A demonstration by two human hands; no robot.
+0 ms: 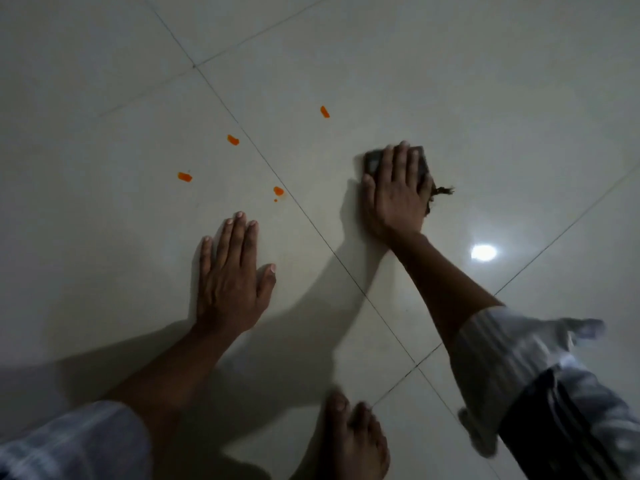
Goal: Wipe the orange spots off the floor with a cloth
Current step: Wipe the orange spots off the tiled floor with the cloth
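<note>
Here right hand [393,194] fingers press flat on dark cloth [374,161] (4 orange spots [233,140] nearby).

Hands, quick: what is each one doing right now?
Left hand: open, flat on the floor, holding nothing.
Right hand: open, pressing the dark cloth down.

Orange spots [233,140] on pale floor [485,81] (dark cloth [374,161], striped sleeve [502,344]).

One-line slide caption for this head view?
Right hand presses a dark cloth on the tiled floor; left hand braces; four orange spots remain.
</note>
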